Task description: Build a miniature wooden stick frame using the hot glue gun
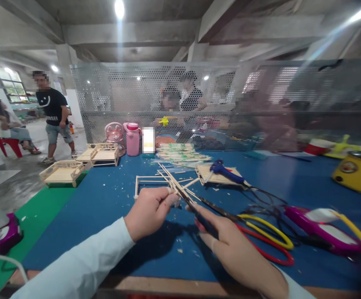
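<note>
My left hand [151, 211] is closed, its thumb and fingers pinched on what looks like a thin wooden stick [168, 173]. My right hand [230, 245] is wrapped round a slim dark-handled tool [207, 222]. The narrow tip of that tool meets the sticks beside my left fingertips; its exact kind is hard to make out. Several loose sticks cross just past my hands. Behind my left hand stands a small wooden frame [152, 179]. Scissors [266, 232] with one yellow and one red handle loop lie by my right hand.
A blue glue gun [227, 172] rests on a wooden piece [203, 175]. Bundled sticks [183, 153] lie at the back. Small wooden beds [62, 172] stand left, a pink bottle [133, 141] behind. Cables and a purple device [320, 232] are right. A perforated screen [118, 91] borders the table; people are beyond.
</note>
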Demonstrator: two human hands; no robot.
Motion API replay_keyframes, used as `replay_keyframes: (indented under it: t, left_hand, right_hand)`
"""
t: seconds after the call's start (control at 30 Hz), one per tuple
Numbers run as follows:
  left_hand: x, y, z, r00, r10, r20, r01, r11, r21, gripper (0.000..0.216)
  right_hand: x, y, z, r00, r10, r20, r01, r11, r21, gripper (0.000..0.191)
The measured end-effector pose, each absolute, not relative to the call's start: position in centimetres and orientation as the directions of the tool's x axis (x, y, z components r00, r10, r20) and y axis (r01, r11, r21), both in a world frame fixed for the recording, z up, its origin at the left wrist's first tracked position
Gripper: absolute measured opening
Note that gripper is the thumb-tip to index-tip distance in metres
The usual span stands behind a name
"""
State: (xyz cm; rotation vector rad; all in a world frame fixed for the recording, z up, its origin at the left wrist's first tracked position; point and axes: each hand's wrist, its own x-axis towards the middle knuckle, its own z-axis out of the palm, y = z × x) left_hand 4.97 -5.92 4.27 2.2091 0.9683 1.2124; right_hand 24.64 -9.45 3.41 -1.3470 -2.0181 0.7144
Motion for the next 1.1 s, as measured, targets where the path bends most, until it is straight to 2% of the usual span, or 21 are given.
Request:
replay_keyframes:
  t: [0.07, 0.13, 0.2, 0.27, 0.3, 0.33, 0.37, 0.4, 0.43, 0.5, 0.57, 0.63, 0.67, 0.73, 0.8, 0.87, 0.97, 1.03, 1.1]
  left_hand:
    - [5.1, -6.1, 4.4, 0.383, 0.732, 0.563, 0.343, -0.679, 0.649, 0.034]
    - [5.3, -6.3, 4.6, 0.390, 0.713, 0.582, 0.317, -0.698, 0.643, 0.034]
    - [5.3, -6.4, 4.7, 0.399, 0.705, 0.587, 0.285, -0.703, 0.652, 0.035]
    - [5.1, -6.4, 4.6, 0.412, 0.717, 0.562, 0.226, -0.678, 0.699, 0.035]
    - [5.0, -6.3, 4.6, 0.412, 0.732, 0.543, 0.198, -0.653, 0.731, 0.035]
    - [4.8, -6.2, 4.5, 0.402, 0.751, 0.523, 0.177, -0.625, 0.761, 0.034]
    - [4.7, -6.1, 4.6, 0.379, 0.772, 0.510, 0.166, -0.599, 0.784, 0.035]
    - [4.5, -6.0, 4.7, 0.347, 0.792, 0.502, 0.168, -0.579, 0.798, 0.035]
    - [4.4, -5.8, 4.8, 0.313, 0.806, 0.502, 0.179, -0.569, 0.803, 0.034]
    - [4.1, -5.5, 5.1, 0.264, 0.814, 0.517, 0.219, -0.573, 0.790, 0.030]
    - [4.0, -5.0, 5.3, 0.251, 0.800, 0.544, 0.291, -0.599, 0.746, 0.029]
    - [3.8, -4.4, 5.2, 0.268, 0.785, 0.559, 0.395, -0.619, 0.679, 0.030]
    - [3.7, -4.1, 5.1, 0.281, 0.785, 0.552, 0.446, -0.616, 0.649, 0.029]
    - [3.4, -3.6, 4.7, 0.311, 0.800, 0.513, 0.507, -0.596, 0.623, 0.028]
    - [3.1, -3.2, 4.4, 0.330, 0.820, 0.468, 0.529, -0.571, 0.628, 0.031]
    - [2.9, -2.9, 4.2, 0.342, 0.827, 0.446, 0.542, -0.562, 0.626, 0.031]
    - [3.2, -2.8, 4.1, 0.372, 0.801, 0.469, 0.551, -0.597, 0.583, 0.030]
    - [3.7, -2.9, 4.0, 0.416, 0.768, 0.488, 0.549, -0.639, 0.539, 0.031]
    - [4.3, -2.9, 4.0, 0.457, 0.741, 0.491, 0.570, -0.668, 0.478, 0.031]
  right_hand:
    - [24.4, -9.8, 3.5, -0.364, 0.930, 0.043, 0.419, 0.205, -0.884, 0.037]
    - [24.1, -10.3, 3.1, -0.437, 0.898, -0.051, 0.193, 0.038, -0.980, 0.032]
    - [24.2, -10.7, 2.6, -0.539, 0.837, -0.095, 0.004, -0.111, -0.994, 0.033]
    - [25.4, -11.1, 2.5, -0.618, 0.782, -0.079, -0.127, -0.198, -0.972, 0.039]
    - [26.3, -11.1, 2.8, -0.617, 0.786, -0.048, -0.162, -0.186, -0.969, 0.042]
    - [27.5, -11.0, 3.1, -0.527, 0.850, -0.003, -0.174, -0.111, -0.979, 0.044]
    - [28.8, -10.7, 3.6, -0.369, 0.926, 0.079, -0.136, 0.030, -0.990, 0.046]
    - [30.1, -10.3, 4.0, -0.185, 0.964, 0.189, 0.017, 0.195, -0.981, 0.045]
    - [31.3, -9.7, 4.3, -0.074, 0.965, 0.250, 0.262, 0.261, -0.929, 0.043]
    - [33.3, -8.2, 4.3, -0.006, 0.970, 0.244, 0.466, 0.218, -0.857, 0.038]
    - [34.3, -6.6, 3.4, -0.003, 0.966, 0.260, 0.813, 0.154, -0.562, 0.036]
    - [34.5, -5.1, 2.0, -0.026, 0.963, 0.270, 0.958, 0.102, -0.270, 0.042]
    - [34.4, -4.6, 1.4, -0.029, 0.963, 0.268, 0.983, 0.076, -0.167, 0.047]
    - [34.0, -3.7, 0.8, -0.008, 0.970, 0.242, 0.999, 0.017, -0.036, 0.057]
    - [33.3, -3.3, 1.0, 0.021, 0.976, 0.217, 0.999, -0.030, 0.041, 0.064]
    - [32.2, -3.2, 1.6, -0.007, 0.964, 0.265, 0.995, -0.020, 0.099, 0.062]
    - [29.7, -3.6, 2.7, -0.253, 0.861, 0.441, 0.967, 0.217, 0.133, 0.050]
    - [27.6, -3.8, 3.3, -0.415, 0.762, 0.496, 0.904, 0.407, 0.130, 0.045]
    - [25.7, -4.0, 3.7, -0.472, 0.714, 0.518, 0.871, 0.470, 0.144, 0.039]
